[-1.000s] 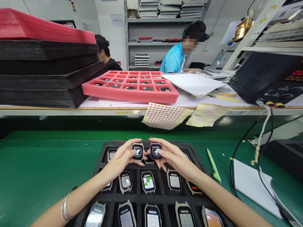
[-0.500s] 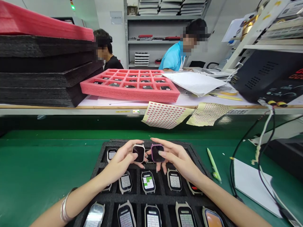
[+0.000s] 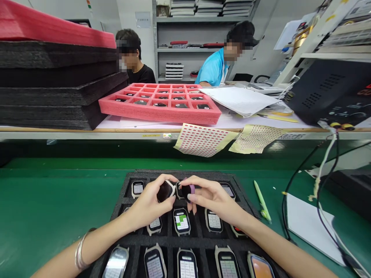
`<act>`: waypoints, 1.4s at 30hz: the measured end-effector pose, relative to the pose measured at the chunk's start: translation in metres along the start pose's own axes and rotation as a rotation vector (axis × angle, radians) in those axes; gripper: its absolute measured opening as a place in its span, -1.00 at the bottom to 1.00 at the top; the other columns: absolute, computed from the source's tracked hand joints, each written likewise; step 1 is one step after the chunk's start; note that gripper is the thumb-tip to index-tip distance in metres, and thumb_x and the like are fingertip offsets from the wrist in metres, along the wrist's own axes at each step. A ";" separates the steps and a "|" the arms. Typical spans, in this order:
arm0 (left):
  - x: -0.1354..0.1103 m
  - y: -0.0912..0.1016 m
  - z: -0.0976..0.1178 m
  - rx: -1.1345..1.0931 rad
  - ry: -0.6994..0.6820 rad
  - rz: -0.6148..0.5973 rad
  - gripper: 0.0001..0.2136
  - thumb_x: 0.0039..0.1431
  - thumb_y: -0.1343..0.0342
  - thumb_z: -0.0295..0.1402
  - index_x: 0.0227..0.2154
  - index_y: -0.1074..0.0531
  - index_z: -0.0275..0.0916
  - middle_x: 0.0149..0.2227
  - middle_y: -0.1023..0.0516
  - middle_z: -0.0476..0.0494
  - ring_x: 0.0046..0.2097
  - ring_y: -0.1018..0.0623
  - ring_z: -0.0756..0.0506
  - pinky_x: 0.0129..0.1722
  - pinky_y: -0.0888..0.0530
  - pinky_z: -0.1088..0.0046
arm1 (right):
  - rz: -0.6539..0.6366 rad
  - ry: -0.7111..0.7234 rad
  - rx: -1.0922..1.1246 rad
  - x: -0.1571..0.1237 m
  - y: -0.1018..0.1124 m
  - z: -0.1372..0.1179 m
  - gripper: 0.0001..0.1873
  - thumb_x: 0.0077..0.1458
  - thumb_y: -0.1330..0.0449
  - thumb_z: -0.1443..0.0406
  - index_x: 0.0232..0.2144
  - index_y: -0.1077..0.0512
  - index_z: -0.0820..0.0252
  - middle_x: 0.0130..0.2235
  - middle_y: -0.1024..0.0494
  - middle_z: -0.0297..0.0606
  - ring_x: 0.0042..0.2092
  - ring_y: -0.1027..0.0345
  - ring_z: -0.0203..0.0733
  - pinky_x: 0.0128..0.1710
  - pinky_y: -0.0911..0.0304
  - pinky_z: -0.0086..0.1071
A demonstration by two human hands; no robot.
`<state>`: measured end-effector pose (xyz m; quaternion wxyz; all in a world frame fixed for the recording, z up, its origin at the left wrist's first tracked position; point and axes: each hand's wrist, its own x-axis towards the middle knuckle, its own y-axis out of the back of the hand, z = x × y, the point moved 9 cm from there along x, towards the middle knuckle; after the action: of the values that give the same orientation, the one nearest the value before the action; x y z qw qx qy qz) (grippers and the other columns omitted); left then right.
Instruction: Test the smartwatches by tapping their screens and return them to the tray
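Red foam forms the top slab [image 3: 58,27] at far left, over at least four rough-edged black foam slabs [image 3: 43,79] stacked on a raised shelf [image 3: 63,136] above the smooth green tabletop [image 3: 52,197]. Slim silver bangles [image 3: 79,255] ring the left wrist; the left hand [image 3: 152,202] has thumb and fingers closed round one cream-rimmed watch body [image 3: 165,191], tilted, its glassy face dark. Beyond sits one red foam tray [image 3: 159,114] of boxy pockets. Just beside, the right hand [image 3: 213,199] pinches one purple-rimmed watch body [image 3: 191,189], turned partly edge-on. Both are raised over the black foam tray [image 3: 199,243], whose near row shows five rounded-rectangular watches [image 3: 187,266], the middle five, some half covered by the arms, the far at least three. Rightward come two yellowish paper sheets [image 3: 205,141] hanging with red marks, one slim green pen [image 3: 261,201], one flat white pad [image 3: 310,227] and one boxy black instrument [image 3: 330,92].
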<state>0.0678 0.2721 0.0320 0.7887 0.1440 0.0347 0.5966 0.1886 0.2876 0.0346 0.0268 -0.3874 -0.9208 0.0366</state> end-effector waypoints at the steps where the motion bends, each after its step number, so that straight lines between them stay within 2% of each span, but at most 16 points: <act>1: -0.001 0.000 0.001 0.025 0.001 0.001 -0.73 0.11 -0.04 -0.49 -0.10 -0.31 -0.18 -0.30 -0.45 -0.01 -0.27 -0.43 -0.06 -0.24 -0.37 0.45 | -0.017 -0.012 -0.001 0.000 -0.001 0.001 -0.66 0.15 -0.23 0.28 -0.01 -0.40 0.20 -0.31 -0.45 -0.28 -0.41 -0.44 -0.31 -0.38 -0.38 -0.44; 4: -0.002 0.003 0.003 0.032 -0.011 0.028 -0.72 0.12 -0.05 -0.46 -0.08 -0.29 -0.19 -0.30 -0.46 -0.04 -0.14 -0.45 -0.13 -0.15 -0.38 0.39 | -0.055 -0.020 0.029 -0.001 -0.002 0.004 -0.55 0.18 -0.20 0.27 0.10 -0.29 0.20 -0.43 -0.49 -0.30 -0.41 -0.46 -0.27 -0.37 -0.38 -0.41; 8: -0.002 0.002 0.003 -0.032 -0.032 0.046 -0.67 0.14 -0.06 -0.42 -0.01 -0.24 -0.18 -0.16 -0.47 -0.11 0.00 -0.42 -0.18 -0.08 -0.38 0.36 | -0.050 -0.011 0.100 0.001 0.000 0.005 -0.50 0.15 -0.23 0.25 0.12 -0.26 0.21 -0.32 -0.49 -0.24 -0.44 -0.45 -0.27 -0.47 -0.39 -0.41; 11: -0.001 0.001 0.002 -0.057 -0.036 0.043 -0.66 0.15 -0.06 -0.43 0.00 -0.23 -0.16 -0.12 -0.45 -0.11 -0.04 -0.43 -0.15 -0.08 -0.38 0.38 | -0.047 -0.008 0.109 0.002 0.001 0.005 -0.54 0.15 -0.23 0.27 0.08 -0.29 0.22 -0.31 -0.48 -0.23 -0.44 -0.44 -0.29 -0.49 -0.38 -0.43; 15: -0.001 0.001 0.006 -0.034 -0.062 0.031 -0.68 0.14 -0.03 -0.47 -0.03 -0.24 -0.17 -0.18 -0.46 -0.06 -0.13 -0.45 -0.10 -0.11 -0.37 0.42 | -0.052 -0.011 0.082 0.001 0.001 0.005 -0.53 0.13 -0.24 0.27 0.08 -0.30 0.23 -0.36 -0.50 -0.24 -0.44 -0.46 -0.25 -0.47 -0.38 -0.40; 20: -0.002 0.000 0.008 0.072 -0.029 0.002 -0.75 0.13 -0.02 -0.48 -0.11 -0.27 -0.18 -0.25 -0.47 -0.03 -0.25 -0.45 -0.06 -0.21 -0.37 0.46 | -0.023 -0.034 0.050 -0.001 0.004 0.006 -0.52 0.07 -0.30 0.28 0.05 -0.36 0.28 -0.46 -0.50 -0.29 -0.48 -0.45 -0.26 -0.46 -0.35 -0.42; 25: -0.002 0.003 0.013 0.096 -0.057 0.029 -0.68 0.11 -0.03 -0.49 -0.06 -0.25 -0.15 -0.14 -0.46 -0.05 -0.11 -0.44 -0.08 -0.09 -0.34 0.44 | -0.042 -0.009 0.065 -0.001 0.003 0.003 -0.50 0.08 -0.29 0.25 0.05 -0.34 0.27 -0.45 -0.50 -0.28 -0.47 -0.45 -0.25 -0.47 -0.36 -0.42; 29: -0.003 0.002 0.013 0.154 -0.040 0.014 -0.75 0.08 -0.01 -0.52 -0.16 -0.28 -0.17 -0.24 -0.47 -0.02 -0.23 -0.45 -0.06 -0.18 -0.36 0.45 | -0.016 -0.021 0.025 -0.001 0.005 0.004 -0.54 0.09 -0.28 0.26 0.03 -0.36 0.29 -0.50 -0.49 -0.31 -0.52 -0.41 -0.29 -0.53 -0.33 -0.46; 34: -0.002 0.004 0.013 0.138 -0.047 0.040 -0.71 0.10 -0.02 -0.46 -0.08 -0.26 -0.16 -0.18 -0.47 -0.06 -0.11 -0.45 -0.11 -0.10 -0.35 0.41 | 0.046 -0.012 0.051 -0.003 0.006 0.001 -0.51 0.05 -0.31 0.26 0.03 -0.37 0.29 -0.46 -0.48 -0.30 -0.52 -0.38 -0.31 -0.54 -0.32 -0.47; 38: -0.001 0.005 0.012 0.166 -0.047 0.048 -0.77 0.10 -0.02 -0.48 -0.16 -0.27 -0.17 -0.24 -0.46 -0.04 -0.20 -0.45 -0.09 -0.16 -0.36 0.42 | 0.054 -0.019 0.050 -0.003 0.007 0.000 -0.53 0.06 -0.30 0.26 0.01 -0.39 0.29 -0.47 -0.45 -0.31 -0.53 -0.35 -0.33 -0.55 -0.31 -0.47; 42: -0.001 0.006 0.012 0.149 -0.058 0.055 -0.75 0.11 -0.04 -0.44 -0.13 -0.26 -0.17 -0.22 -0.44 -0.05 -0.20 -0.44 -0.09 -0.17 -0.36 0.43 | 0.042 -0.015 0.032 -0.003 0.007 -0.002 -0.55 0.05 -0.31 0.27 0.00 -0.41 0.28 -0.43 -0.45 -0.29 -0.53 -0.33 -0.36 -0.55 -0.30 -0.49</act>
<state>0.0651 0.2704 0.0450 0.7597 0.2205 0.0520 0.6096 0.1953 0.2905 0.0356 0.0255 -0.4060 -0.9119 0.0548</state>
